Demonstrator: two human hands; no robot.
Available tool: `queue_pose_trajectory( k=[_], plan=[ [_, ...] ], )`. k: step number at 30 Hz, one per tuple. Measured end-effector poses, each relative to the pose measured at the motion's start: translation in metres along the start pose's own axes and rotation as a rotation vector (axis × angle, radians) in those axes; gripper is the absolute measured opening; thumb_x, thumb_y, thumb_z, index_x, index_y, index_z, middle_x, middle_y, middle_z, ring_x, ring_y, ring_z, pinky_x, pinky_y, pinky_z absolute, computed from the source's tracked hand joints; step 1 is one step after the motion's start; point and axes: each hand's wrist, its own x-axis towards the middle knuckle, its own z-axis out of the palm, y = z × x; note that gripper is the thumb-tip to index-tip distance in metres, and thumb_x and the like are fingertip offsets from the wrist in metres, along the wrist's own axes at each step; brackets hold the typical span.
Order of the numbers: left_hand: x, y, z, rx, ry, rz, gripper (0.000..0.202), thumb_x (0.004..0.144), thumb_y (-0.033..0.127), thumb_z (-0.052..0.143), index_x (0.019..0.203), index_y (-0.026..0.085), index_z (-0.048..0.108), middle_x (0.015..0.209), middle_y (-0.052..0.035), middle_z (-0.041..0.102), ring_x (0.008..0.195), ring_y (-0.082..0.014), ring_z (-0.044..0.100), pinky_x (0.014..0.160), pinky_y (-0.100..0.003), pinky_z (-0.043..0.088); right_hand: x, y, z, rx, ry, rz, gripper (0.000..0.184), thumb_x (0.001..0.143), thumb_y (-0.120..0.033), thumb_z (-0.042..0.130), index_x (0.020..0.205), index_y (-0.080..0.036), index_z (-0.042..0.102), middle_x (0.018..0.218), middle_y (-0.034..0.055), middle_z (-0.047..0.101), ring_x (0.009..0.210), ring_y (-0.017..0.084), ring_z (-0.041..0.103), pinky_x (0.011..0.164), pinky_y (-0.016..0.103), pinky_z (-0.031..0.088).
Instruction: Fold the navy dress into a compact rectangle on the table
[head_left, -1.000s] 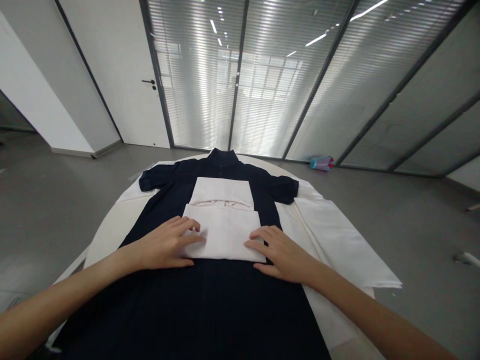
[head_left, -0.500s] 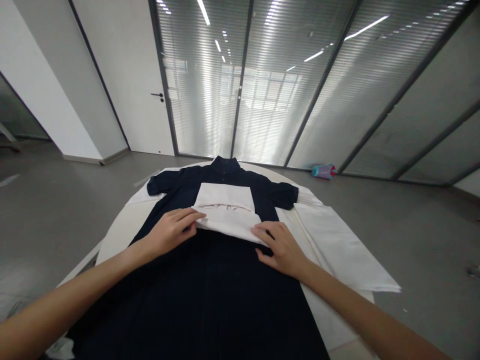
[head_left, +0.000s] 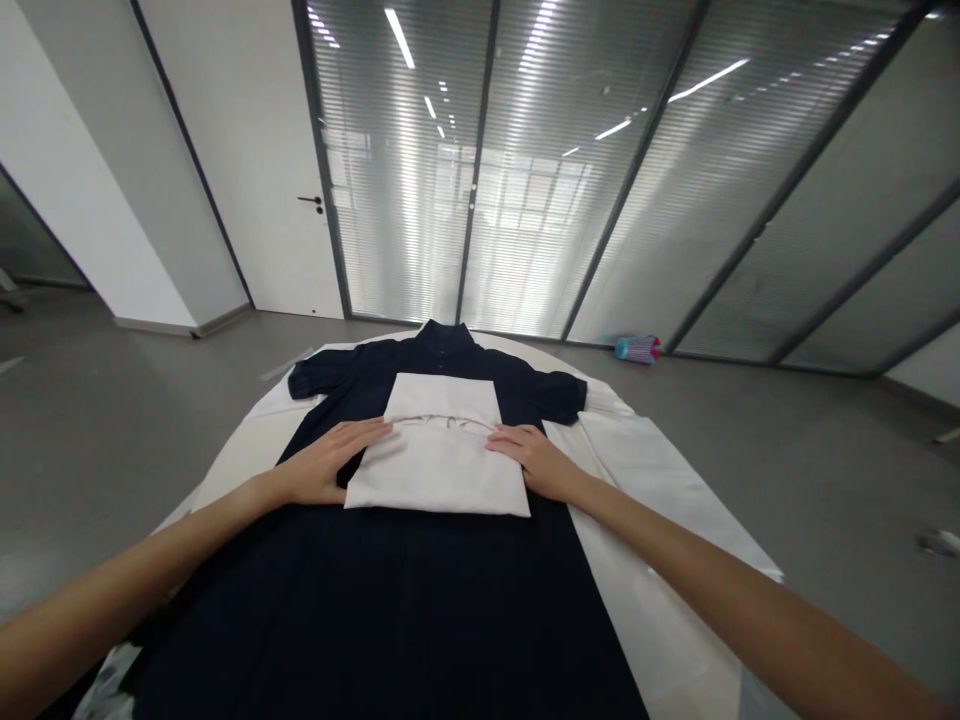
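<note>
A long navy dress [head_left: 390, 610] with a stand collar and short sleeves lies face up on a white round table [head_left: 232, 465]. On its upper part rests a folded piece of white cloth [head_left: 442, 475], with a gathered seam across its middle and its near edge lying flat. My left hand [head_left: 330, 462] is at the cloth's left edge, open, fingertips touching it and thumb near the lower left corner. At the right edge my right hand [head_left: 536, 460] lies open, with fingers flat on the cloth.
More folded white fabric [head_left: 667, 480] lies on the table's right side, under the dress and toward the edge. A blue and pink striped object [head_left: 637, 349] is on the floor by the glass partition [head_left: 540, 200]. A white door [head_left: 247, 150] stands behind at left.
The near edge of the white cloth, raised and curled before, now lies flat and closer to me. My fingers have gone from gripping that edge to resting along the sides.
</note>
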Motion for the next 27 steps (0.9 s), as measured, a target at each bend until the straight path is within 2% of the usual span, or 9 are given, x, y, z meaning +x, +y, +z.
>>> queue_pose_trajectory(
  k=[3,5,11,16,19,21,23,25,27],
  plan=[
    [0.003,-0.004,0.004,0.051,-0.057,0.004,0.082,0.091,0.045,0.061,0.160,0.029,0.018,0.164,-0.0134,0.024,0.150,-0.0358,0.022,0.118,-0.053,0.026,-0.003,-0.001,0.001,0.003,-0.017,0.008,0.039,0.092,-0.014,0.050,0.129,-0.017,0.062,0.147,0.0166,0.049,0.132,0.027,0.049,0.105,0.045,0.041],
    [0.012,-0.009,0.007,0.066,-0.057,0.016,0.077,0.093,0.041,0.058,0.159,0.030,0.020,0.164,-0.0127,0.023,0.150,-0.0357,0.023,0.117,-0.053,0.027,-0.002,0.001,0.001,0.024,-0.015,0.025,0.038,0.090,-0.015,0.052,0.128,-0.018,0.062,0.148,0.0166,0.047,0.130,0.028,0.050,0.103,0.045,0.042],
    [0.034,-0.031,0.016,0.098,-0.001,0.028,0.058,0.095,0.024,0.053,0.151,0.023,0.040,0.152,-0.0153,0.046,0.139,-0.0295,0.045,0.112,-0.046,0.037,0.001,0.011,0.004,0.059,0.011,-0.001,0.046,0.087,-0.013,0.054,0.133,-0.014,0.054,0.137,0.0170,0.057,0.120,0.027,0.058,0.099,0.044,0.045],
    [0.039,-0.041,0.012,0.026,-0.041,0.063,0.039,0.092,0.022,0.053,0.130,0.021,0.063,0.143,-0.0144,0.056,0.132,-0.0286,0.053,0.108,-0.046,0.038,0.001,0.022,0.009,0.088,0.036,-0.021,0.039,0.087,-0.012,0.052,0.124,-0.018,0.063,0.135,0.0126,0.063,0.124,0.026,0.059,0.103,0.044,0.042],
    [0.048,-0.047,0.014,-0.247,0.060,-0.143,0.031,0.088,0.040,0.060,0.111,0.021,0.073,0.122,-0.0104,0.071,0.118,-0.0300,0.062,0.101,-0.042,0.044,0.012,0.033,0.012,0.227,0.099,0.135,0.028,0.090,-0.020,0.052,0.113,-0.020,0.068,0.118,0.0098,0.072,0.109,0.026,0.066,0.096,0.041,0.047],
    [0.062,-0.052,0.018,-0.398,0.161,-0.390,0.040,0.087,0.054,0.058,0.089,0.018,0.075,0.094,-0.0094,0.075,0.097,-0.0311,0.068,0.085,-0.038,0.051,0.027,0.038,0.015,0.344,0.184,0.355,0.026,0.093,-0.029,0.051,0.108,-0.017,0.069,0.106,0.0103,0.074,0.097,0.027,0.069,0.089,0.040,0.052],
    [0.078,-0.059,0.022,-0.491,0.271,-0.658,0.049,0.084,0.060,0.057,0.073,0.015,0.071,0.074,-0.0079,0.070,0.079,-0.0288,0.066,0.070,-0.034,0.050,0.046,0.040,0.017,0.443,0.288,0.600,0.031,0.095,-0.035,0.049,0.110,-0.014,0.066,0.102,0.0119,0.074,0.092,0.027,0.070,0.084,0.039,0.054],
    [0.093,-0.064,0.025,-0.542,0.368,-0.850,0.040,0.078,0.054,0.066,0.074,0.014,0.070,0.073,-0.0064,0.067,0.075,-0.0255,0.064,0.067,-0.031,0.049,0.064,0.040,0.020,0.464,0.370,0.804,0.035,0.093,-0.034,0.053,0.116,-0.010,0.062,0.111,0.0155,0.072,0.099,0.027,0.069,0.089,0.038,0.053],
    [0.102,-0.066,0.026,-0.539,0.452,-0.931,0.035,0.071,0.039,0.074,0.095,0.013,0.071,0.084,-0.0063,0.068,0.080,-0.0233,0.063,0.070,-0.029,0.049,0.075,0.038,0.021,0.425,0.428,0.936,0.038,0.088,-0.029,0.059,0.121,-0.010,0.060,0.125,0.0182,0.066,0.114,0.028,0.064,0.099,0.038,0.048]
  ],
)
